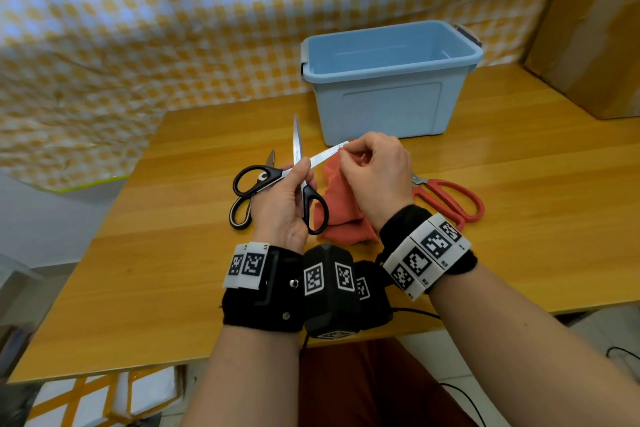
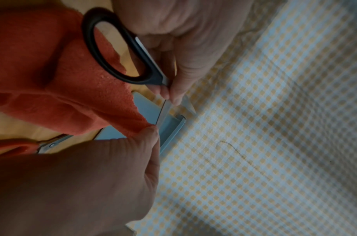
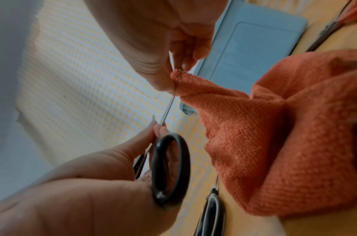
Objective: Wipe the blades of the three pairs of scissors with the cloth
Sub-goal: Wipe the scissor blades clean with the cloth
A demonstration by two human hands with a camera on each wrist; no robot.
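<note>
My left hand (image 1: 287, 198) holds black-handled scissors (image 1: 313, 204) above the table, gripping near the pivot, blades spread open. One blade (image 1: 296, 140) points up and away, the other (image 1: 325, 156) points right. My right hand (image 1: 374, 170) pinches the orange cloth (image 1: 341, 215) around the tip of the right-pointing blade. The cloth hangs down from the fingers to the table. In the left wrist view the cloth (image 2: 52, 79) drapes behind the black handle loop (image 2: 113, 52). A second black-handled pair (image 1: 242, 208) lies on the table at left. Red-handled scissors (image 1: 450, 198) lie at right.
A light blue plastic bin (image 1: 388, 80) stands open behind the hands on the wooden table (image 1: 173, 270). A cardboard box (image 1: 595, 28) is at the far right. A yellow checked cloth (image 1: 138, 28) covers the back and left.
</note>
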